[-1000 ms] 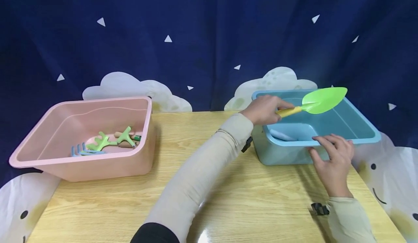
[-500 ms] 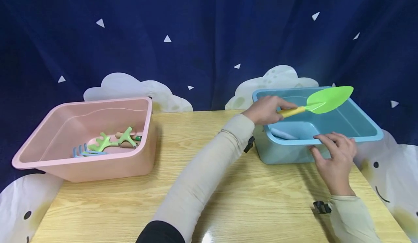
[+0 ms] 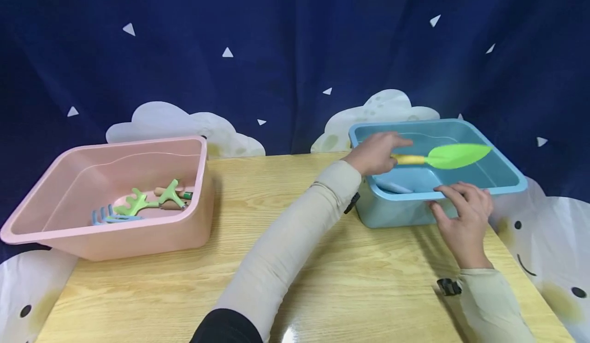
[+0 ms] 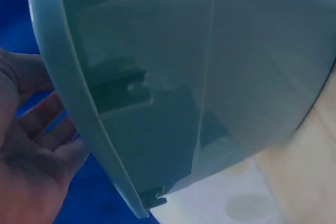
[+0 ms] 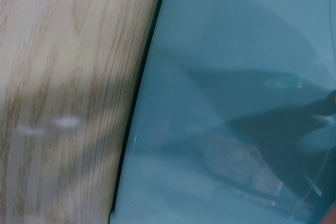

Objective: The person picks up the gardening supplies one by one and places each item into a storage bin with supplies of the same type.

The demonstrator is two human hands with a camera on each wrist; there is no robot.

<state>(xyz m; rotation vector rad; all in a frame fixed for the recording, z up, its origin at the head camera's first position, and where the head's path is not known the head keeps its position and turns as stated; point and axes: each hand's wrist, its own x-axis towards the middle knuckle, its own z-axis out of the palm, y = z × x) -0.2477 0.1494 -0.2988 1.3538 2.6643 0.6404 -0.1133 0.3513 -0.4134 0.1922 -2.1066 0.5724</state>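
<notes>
In the head view a toy trowel [image 3: 456, 156] with a green blade and yellow handle lies level over the inside of the blue bin [image 3: 392, 212]. My left hand [image 3: 375, 153] is at the bin's left end, its index finger stretched out above the handle's end. The left wrist view shows that hand's fingers loosely extended behind the rim, with nothing gripped. My right hand [image 3: 465, 220] holds the bin's front rim, fingers over the top and thumb against the outer wall. A pale blue piece [image 3: 392, 185] lies in the bin, partly hidden by the front wall.
On the left of the wooden table [image 3: 359, 292] stands a pink bin [image 3: 138, 240]. Inside are a blue toy rake [image 3: 115, 218], green fork-like tools [image 3: 135, 203] and wooden handles. A dark blue curtain [image 3: 276, 36] hangs behind.
The trowel has left my left hand's grip, its blade dropping lower over the blue bin. The left fingers have loosened. My right hand stays at the rim; the view has shifted slightly.
</notes>
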